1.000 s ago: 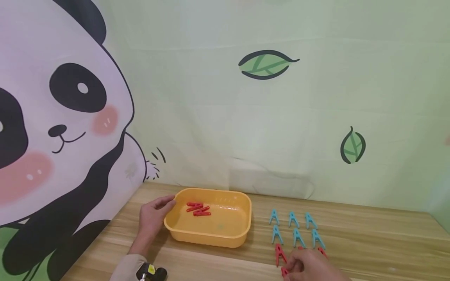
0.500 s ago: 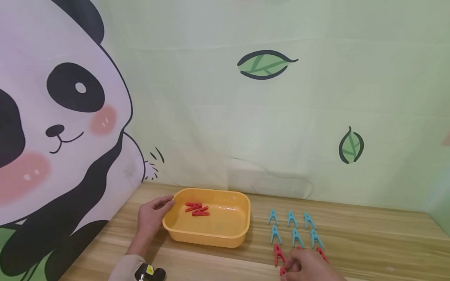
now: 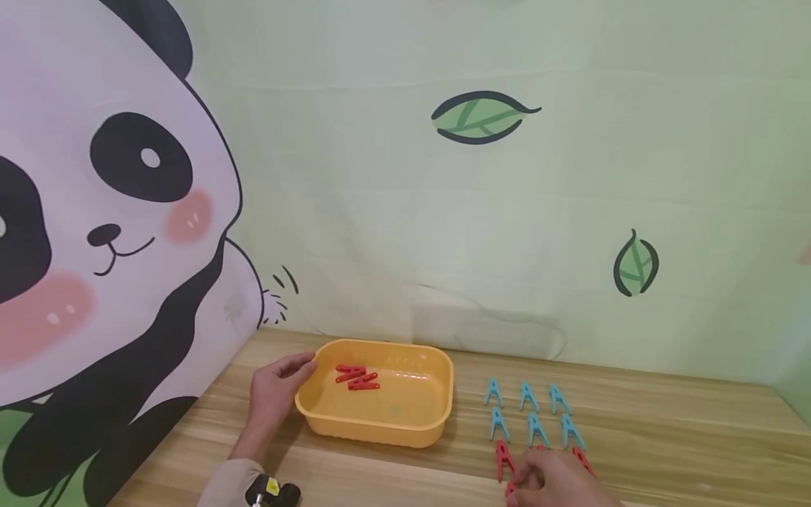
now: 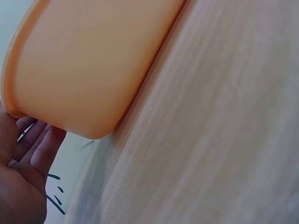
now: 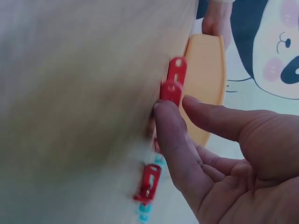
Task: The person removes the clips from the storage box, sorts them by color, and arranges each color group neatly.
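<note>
At the left end of a yellow plastic basin (image 3: 374, 422), my left hand (image 3: 275, 391) holds the rim, fingers against the outer wall. In the left wrist view, the fingers (image 4: 49, 149) meet the basin's end wall (image 4: 70, 70). Two red clothespins (image 3: 357, 379) lie inside the basin. My right hand (image 3: 557, 479) is low on the table, pinching a red clothespin (image 5: 171, 91) between thumb and forefinger. Close to that hand are another red clothespin (image 3: 503, 461) and one more (image 3: 583, 461) on its right; a further one is mostly hidden behind the fingers.
Two rows of light blue clothespins (image 3: 535, 429) stand behind the red ones, right of the basin. A wood-grain table (image 3: 684, 436) runs back to a green cloth backdrop (image 3: 355, 232) printed with a panda and leaves. A black device (image 3: 272, 491) is on the left wrist.
</note>
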`<state>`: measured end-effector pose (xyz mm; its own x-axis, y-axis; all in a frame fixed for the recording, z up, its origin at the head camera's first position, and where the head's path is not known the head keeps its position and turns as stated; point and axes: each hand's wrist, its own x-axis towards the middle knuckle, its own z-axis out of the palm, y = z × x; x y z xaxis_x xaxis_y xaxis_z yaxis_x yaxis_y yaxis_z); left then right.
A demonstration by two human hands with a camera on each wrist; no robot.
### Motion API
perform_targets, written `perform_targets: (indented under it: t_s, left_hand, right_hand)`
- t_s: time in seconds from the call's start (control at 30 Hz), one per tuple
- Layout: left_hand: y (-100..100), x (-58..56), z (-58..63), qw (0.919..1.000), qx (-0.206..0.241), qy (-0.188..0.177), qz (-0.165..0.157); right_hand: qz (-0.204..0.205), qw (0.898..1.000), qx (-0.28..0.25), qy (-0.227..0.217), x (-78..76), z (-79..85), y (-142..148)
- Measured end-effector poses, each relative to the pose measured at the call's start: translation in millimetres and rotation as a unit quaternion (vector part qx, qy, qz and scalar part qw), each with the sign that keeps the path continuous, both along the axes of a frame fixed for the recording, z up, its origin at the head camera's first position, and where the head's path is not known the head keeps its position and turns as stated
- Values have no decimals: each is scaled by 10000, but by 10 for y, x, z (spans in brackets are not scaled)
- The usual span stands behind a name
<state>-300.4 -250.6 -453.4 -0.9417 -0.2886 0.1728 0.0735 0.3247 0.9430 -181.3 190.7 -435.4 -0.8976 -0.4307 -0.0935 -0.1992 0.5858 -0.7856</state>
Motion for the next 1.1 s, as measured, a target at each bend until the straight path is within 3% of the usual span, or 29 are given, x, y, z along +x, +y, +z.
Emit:
perform_targets:
  t_s: [0.13, 0.3, 0.53, 0.67, 0.9, 1.1]
  left_hand:
    - [8, -7, 2, 10000, 47, 28, -4]
    - [7, -7, -6, 10000, 75, 16, 2]
    - [7, 4, -11, 10000, 32, -42, -4]
    - [5, 1, -10, 10000, 16, -50, 8]
    - [-4, -13, -20, 10000, 33, 3, 22]
    - [-5, -6, -23, 10000, 18, 31, 42]
  right_hand:
    - [-148, 9998, 44, 87, 0, 76, 1]
    - [-600, 9982, -44, -10, -21, 288, -103]
    - [-613, 9935, -95, 952, -30, 561, -412]
    - [-403, 9913, -325, 1211, -74, 647, -617]
    - [149, 9819, -1007, 1599, -280, 644, -981]
    - [255, 9730, -1133, 1995, -516, 519, -1251]
